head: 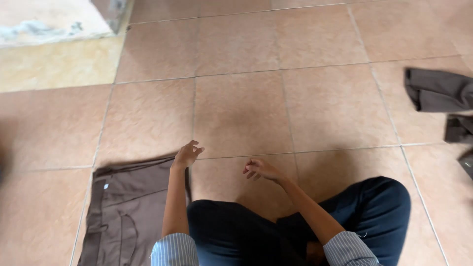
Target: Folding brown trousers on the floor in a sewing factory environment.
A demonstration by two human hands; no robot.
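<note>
I sit cross-legged on a tiled floor in dark blue trousers and a striped shirt. My left hand (187, 154) hovers at the top right corner of a folded brown garment (129, 212) that lies flat on the floor to my left. Its fingers are spread and hold nothing. My right hand (259, 169) hangs over bare tile in front of my knee, fingers loosely curled and apart, also holding nothing. The garment shows seams, a pocket outline and a small white tag.
Dark grey crumpled clothes (438, 91) lie on the floor at the far right, with more pieces (460, 130) below them. A raised pale step (54, 54) and a wall base sit at the top left. Pinkish floor tiles (241, 108) spread ahead.
</note>
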